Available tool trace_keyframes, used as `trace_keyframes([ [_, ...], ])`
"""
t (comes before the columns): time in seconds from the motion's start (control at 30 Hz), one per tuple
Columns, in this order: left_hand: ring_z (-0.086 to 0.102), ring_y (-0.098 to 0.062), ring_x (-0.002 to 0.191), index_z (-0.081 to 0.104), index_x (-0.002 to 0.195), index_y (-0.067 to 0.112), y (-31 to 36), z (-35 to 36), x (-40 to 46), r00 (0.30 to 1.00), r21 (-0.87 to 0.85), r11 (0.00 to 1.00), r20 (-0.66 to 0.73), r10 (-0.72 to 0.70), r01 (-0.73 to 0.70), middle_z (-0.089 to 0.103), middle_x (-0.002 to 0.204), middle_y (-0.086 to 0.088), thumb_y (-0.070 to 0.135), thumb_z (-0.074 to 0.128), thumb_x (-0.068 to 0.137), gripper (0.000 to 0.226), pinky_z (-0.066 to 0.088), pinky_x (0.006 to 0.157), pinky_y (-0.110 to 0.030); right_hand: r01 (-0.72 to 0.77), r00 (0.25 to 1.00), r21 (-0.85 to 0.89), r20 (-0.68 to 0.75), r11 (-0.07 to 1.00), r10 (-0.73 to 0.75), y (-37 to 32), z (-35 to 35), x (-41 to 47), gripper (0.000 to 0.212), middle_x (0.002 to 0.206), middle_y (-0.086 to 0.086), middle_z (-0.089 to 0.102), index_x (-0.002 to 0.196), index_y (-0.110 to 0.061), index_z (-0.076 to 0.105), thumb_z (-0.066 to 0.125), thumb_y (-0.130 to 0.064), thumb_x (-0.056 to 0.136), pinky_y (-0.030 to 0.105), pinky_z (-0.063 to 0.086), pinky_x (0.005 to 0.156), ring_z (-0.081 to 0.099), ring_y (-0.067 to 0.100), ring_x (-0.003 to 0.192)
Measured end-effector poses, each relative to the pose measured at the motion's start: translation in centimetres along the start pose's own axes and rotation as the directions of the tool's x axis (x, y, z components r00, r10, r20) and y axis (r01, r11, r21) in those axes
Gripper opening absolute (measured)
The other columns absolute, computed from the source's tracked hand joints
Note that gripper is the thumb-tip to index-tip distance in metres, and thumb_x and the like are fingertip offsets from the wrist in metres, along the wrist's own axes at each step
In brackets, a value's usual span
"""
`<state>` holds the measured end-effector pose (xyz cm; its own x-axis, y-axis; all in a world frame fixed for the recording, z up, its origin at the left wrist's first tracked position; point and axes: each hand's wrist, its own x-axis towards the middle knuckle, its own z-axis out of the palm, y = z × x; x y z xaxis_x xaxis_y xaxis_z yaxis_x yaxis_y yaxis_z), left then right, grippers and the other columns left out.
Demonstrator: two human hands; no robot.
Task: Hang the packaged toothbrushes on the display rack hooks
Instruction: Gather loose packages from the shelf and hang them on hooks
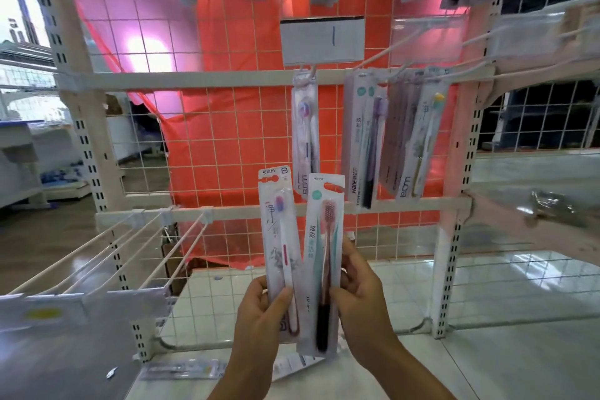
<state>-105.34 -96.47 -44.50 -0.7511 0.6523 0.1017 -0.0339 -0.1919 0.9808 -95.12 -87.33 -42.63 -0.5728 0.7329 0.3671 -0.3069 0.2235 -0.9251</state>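
A white wire-grid display rack (pixel 227 146) stands before a red sheet, on a pale tiled floor. Packs already hang from its middle rail: a single hanging pack (pixel 305 136) and, to the right, a bunch of hung packs (pixel 393 136). Low in the head view, the left hand (pixel 263 312) grips a white-handled toothbrush pack (pixel 279 237), thumb across its front. The right hand (pixel 360 299) grips a dark-handled toothbrush pack (pixel 323 257) just beside it, their edges overlapping. Both are held upright below the rail, off the empty hooks (pixel 136 247) at lower left
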Motion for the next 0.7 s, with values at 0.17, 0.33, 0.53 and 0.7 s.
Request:
trace_keyframes([
  [0.17, 0.07, -0.035, 0.084, 0.058, 0.104, 0.009, -0.2, -0.8, 0.6, 0.999, 0.002, 0.999, 0.004, 0.038, -0.038, 0.074, 0.085, -0.014, 0.006, 0.06, 0.089, 0.016, 0.056, 0.077, -0.049, -0.024, 0.999, 0.009, 0.041, 1.0, 0.023, 0.2, 1.2, 0.8, 0.044, 0.104, -0.012, 0.071, 0.118, -0.03, 0.057, 0.043, 0.005, 0.096, 0.029, 0.057, 0.083, 0.067, 0.01, 0.102],
  [0.33, 0.068, -0.037, 0.088, 0.057, 0.103, 0.012, 0.4, -0.9, 1.8, 0.994, -0.024, 0.998, -0.099, 0.056, -0.058, 0.071, 0.092, -0.018, 0.005, 0.06, 0.088, 0.016, 0.055, 0.08, -0.053, -0.036, 0.999, 0.014, 0.039, 0.999, 0.035, 0.0, 2.6, 2.4, 0.038, 0.105, -0.009, 0.07, 0.117, -0.024, 0.061, 0.042, 0.002, 0.097, 0.021, 0.055, 0.079, 0.066, 0.007, 0.1],
  [0.53, 0.067, -0.038, 0.087, 0.056, 0.1, 0.014, 4.8, -0.6, 1.8, 0.968, -0.061, 0.998, -0.25, -0.022, 0.006, 0.07, 0.093, -0.018, 0.011, 0.063, 0.089, 0.013, 0.056, 0.073, -0.052, -0.133, 0.983, 0.021, 0.133, 0.991, 0.129, -4.0, 5.2, 4.1, 0.035, 0.108, -0.015, 0.068, 0.116, -0.032, 0.057, 0.043, -0.005, 0.099, 0.017, 0.054, 0.077, 0.065, 0.004, 0.102],
  [0.7, 0.067, -0.033, 0.077, 0.054, 0.093, 0.016, 10.8, -0.2, 0.8, 0.933, -0.069, 0.995, -0.349, -0.087, 0.067, 0.069, 0.088, -0.018, 0.011, 0.067, 0.086, 0.016, 0.054, 0.064, -0.042, -0.216, 0.964, -0.008, 0.158, 0.976, 0.214, -9.2, 6.5, 5.4, 0.041, 0.112, -0.017, 0.067, 0.121, -0.035, 0.054, 0.042, -0.003, 0.099, 0.023, 0.053, 0.087, 0.063, 0.005, 0.106],
])
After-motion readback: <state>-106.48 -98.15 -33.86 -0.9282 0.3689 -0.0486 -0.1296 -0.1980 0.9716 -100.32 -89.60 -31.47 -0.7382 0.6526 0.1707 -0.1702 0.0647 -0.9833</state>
